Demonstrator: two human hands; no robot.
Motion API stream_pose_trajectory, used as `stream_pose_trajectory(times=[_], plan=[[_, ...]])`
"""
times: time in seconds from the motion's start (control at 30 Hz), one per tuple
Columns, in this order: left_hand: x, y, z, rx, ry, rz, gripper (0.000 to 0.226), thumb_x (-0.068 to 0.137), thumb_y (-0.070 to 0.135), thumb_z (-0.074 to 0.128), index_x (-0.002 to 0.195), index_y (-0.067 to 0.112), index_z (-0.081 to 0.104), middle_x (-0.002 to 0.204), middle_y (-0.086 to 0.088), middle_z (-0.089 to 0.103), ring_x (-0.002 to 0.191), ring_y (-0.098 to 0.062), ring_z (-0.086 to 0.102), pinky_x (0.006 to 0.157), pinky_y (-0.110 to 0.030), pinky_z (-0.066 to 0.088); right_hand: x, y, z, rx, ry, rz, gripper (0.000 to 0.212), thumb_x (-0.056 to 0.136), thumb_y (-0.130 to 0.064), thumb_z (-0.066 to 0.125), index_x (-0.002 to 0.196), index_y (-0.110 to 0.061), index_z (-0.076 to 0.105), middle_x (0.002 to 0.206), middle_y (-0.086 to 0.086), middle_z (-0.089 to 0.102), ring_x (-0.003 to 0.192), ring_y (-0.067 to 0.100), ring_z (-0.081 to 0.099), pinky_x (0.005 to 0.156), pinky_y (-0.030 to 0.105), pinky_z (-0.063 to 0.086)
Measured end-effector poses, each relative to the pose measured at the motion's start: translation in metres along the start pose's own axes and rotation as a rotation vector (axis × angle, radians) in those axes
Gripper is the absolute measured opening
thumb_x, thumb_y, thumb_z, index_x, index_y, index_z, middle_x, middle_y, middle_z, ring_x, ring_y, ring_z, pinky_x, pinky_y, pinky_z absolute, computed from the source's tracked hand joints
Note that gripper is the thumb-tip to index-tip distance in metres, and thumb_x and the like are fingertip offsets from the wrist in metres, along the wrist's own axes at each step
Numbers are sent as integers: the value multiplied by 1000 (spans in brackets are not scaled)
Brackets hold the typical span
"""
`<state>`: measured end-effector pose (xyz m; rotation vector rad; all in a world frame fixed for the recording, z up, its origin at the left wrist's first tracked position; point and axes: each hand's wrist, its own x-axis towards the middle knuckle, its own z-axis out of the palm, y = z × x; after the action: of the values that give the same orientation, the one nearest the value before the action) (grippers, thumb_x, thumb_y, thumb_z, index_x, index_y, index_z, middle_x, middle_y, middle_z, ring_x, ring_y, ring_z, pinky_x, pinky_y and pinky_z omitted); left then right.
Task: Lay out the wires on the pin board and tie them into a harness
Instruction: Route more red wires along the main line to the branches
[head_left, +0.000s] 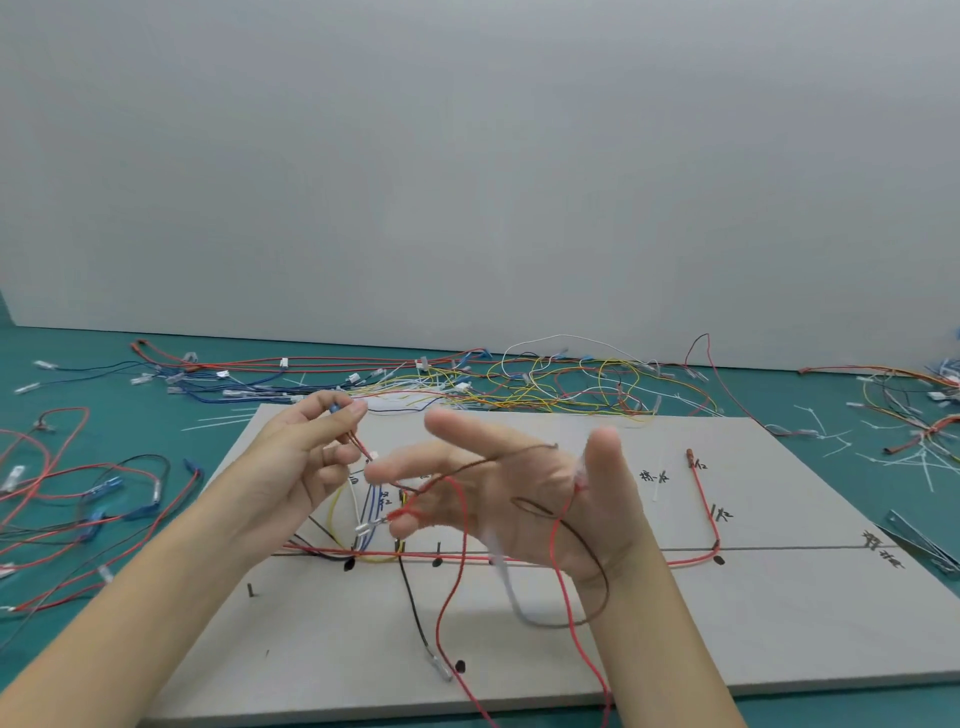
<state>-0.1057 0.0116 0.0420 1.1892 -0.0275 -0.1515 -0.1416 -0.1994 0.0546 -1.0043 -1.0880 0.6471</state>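
A grey pin board (779, 613) lies on the teal table, with black pins and handwritten marks. Red, yellow, blue, white and black wires (363, 540) are laid along its drawn line, and one red wire (704, 499) bends up at the right. Above the board my left hand (301, 457) pinches the blue terminal end of a brown wire (540, 506) between thumb and forefinger. My right hand (524, 493) is spread, palm toward me, fingers straight. The brown wire and a red wire (452, 587) loop over its fingers and palm; a white wire hangs below it.
A tangle of loose wires (545, 379) lies behind the board along the wall. More red, black and blue wires (78, 499) lie to the left. White cable ties (914, 457) and another wire heap sit at the right, with a metal tool (919, 540) near the board's right edge.
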Motion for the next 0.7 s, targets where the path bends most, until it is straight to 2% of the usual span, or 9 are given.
stream_pose_trajectory(times=[0.1, 0.17, 0.23, 0.3, 0.37, 0.5, 0.57, 0.63, 0.7], plan=[[0, -2, 3, -75, -5, 8, 13, 74, 20, 67, 85, 20, 58, 64, 5, 55, 50, -5, 58, 45, -15, 49, 2, -4, 7, -57, -115, -10, 77, 84, -57, 63, 144, -14, 42, 142, 3, 48, 131, 22, 45, 114, 39, 24], [0, -2, 2, -192, -12, -15, 9, 76, 18, 65, 84, 20, 61, 66, 6, 55, 51, -3, 56, 45, -12, 48, 3, -9, 8, -137, -135, 17, 81, 83, -34, 73, 146, -2, 34, 145, 4, 43, 133, 20, 41, 114, 37, 23], [0, -1, 1, -242, -26, -57, 3, 78, 20, 64, 78, 22, 67, 68, 7, 54, 48, 2, 47, 41, -7, 38, 5, -7, 7, -257, -114, 80, 91, 73, -1, 72, 148, 3, 20, 148, 10, 33, 132, 24, 38, 112, 39, 26], [-2, 2, -3, -270, -51, -101, 8, 80, 22, 63, 75, 23, 70, 68, 8, 53, 40, 3, 37, 36, -5, 22, 4, -6, 4, -354, -60, 120, 98, 69, 17, 61, 152, -8, 16, 151, 11, 31, 131, 27, 38, 113, 43, 28], [-3, 5, -5, -336, -116, -144, 8, 76, 21, 70, 83, 20, 65, 67, 8, 51, 31, 1, 30, 28, -6, 18, 3, -6, 1, -306, 12, 124, 95, 73, 16, 59, 152, -20, 21, 150, 19, 33, 128, 32, 41, 108, 47, 31], [-8, 11, -5, -346, -210, -172, 51, 50, 18, 95, 89, 21, 62, 72, 8, 55, 32, 0, 20, 26, -10, 17, 2, -9, -4, 69, 121, -26, 81, 84, -25, 69, 151, -24, 25, 142, 21, 43, 114, 38, 54, 102, 52, 37], [-9, 12, -3, -291, -178, -138, 32, 65, 21, 82, 90, 24, 62, 75, 8, 57, 29, 0, 26, 29, -11, 14, 1, -13, -6, 185, 228, -82, 58, 89, -30, 63, 142, -18, 44, 125, 15, 59, 96, 29, 64, 92, 44, 47], [-10, 11, -1, -259, -151, -107, 12, 75, 22, 66, 87, 26, 64, 75, 9, 58, 29, 1, 24, 33, -13, 10, 1, -15, -8, 207, 482, -77, 32, 87, -27, 63, 116, -16, 66, 99, 7, 68, 75, 21, 64, 75, 33, 52], [-11, 10, 1, -250, -172, -97, 9, 78, 21, 60, 84, 27, 65, 73, 10, 57, 33, -1, 15, 36, -14, 8, 4, -12, -10, 105, 751, -11, 18, 84, -26, 63, 96, -17, 73, 85, 4, 69, 67, 17, 61, 65, 28, 52]])
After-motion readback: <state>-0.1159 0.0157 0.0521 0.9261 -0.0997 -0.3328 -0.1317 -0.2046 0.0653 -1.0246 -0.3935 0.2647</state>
